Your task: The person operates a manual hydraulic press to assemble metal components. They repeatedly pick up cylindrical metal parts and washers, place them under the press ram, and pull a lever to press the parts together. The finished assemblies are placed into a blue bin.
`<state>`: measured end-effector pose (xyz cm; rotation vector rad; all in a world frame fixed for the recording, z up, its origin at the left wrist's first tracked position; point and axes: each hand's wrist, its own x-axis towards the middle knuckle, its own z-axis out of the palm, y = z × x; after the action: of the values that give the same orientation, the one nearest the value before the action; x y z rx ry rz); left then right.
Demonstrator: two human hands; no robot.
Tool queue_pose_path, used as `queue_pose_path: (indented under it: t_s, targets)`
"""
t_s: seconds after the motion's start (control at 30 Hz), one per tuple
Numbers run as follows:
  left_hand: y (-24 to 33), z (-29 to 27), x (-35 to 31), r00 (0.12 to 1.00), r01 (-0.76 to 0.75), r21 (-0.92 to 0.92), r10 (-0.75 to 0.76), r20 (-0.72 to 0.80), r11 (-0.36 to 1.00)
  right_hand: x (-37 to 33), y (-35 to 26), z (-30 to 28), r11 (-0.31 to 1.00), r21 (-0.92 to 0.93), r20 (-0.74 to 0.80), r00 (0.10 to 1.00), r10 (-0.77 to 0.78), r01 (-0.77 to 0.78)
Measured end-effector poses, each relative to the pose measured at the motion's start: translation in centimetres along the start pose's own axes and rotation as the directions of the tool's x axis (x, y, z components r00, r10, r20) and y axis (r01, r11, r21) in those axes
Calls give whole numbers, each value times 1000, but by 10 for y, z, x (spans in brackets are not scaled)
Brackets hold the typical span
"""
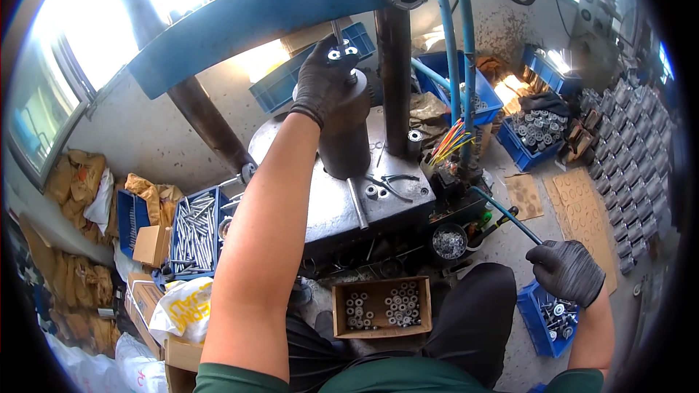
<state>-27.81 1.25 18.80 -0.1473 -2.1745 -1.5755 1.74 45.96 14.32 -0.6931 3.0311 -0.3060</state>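
Note:
My left hand (328,76), in a dark glove, reaches to the top of a dark steel cylinder (344,138) on the press. Its fingers are closed round small round metal parts (351,51) with pale ring faces, beside a thin upright rod (337,31). How far the rod goes behind the fingers is hidden. Over on the right, my gloved right hand (568,271) is wrapped round the end of a blue-green lever (507,215), which runs to a valve block (459,185) beside the press table.
Pliers (392,183), a metal bar (357,204) and small rings lie on the press table (331,207). Between my legs stands a box (382,332) of ring parts. Blue crates (198,233) of metal pins are at left; another crate (542,320) sits below my right hand.

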Motion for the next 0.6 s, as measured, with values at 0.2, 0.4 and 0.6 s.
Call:
queue_pose_path:
  t_s: [0.2, 0.4, 0.6]
  targets:
    - [-23, -4, 16, 992, -122, 0, 122, -25, 993, -8, 9, 3, 998, -20, 206, 977, -52, 58]
    - [-2, 5, 3, 1000, 9, 43, -9, -10, 999, -6, 4, -1, 999, 38, 89, 996, 18, -22]
    - [-16, -3, 10, 989, -135, 189, 143, -30, 973, -6, 12, 1, 996, 60, 92, 993, -75, 69]
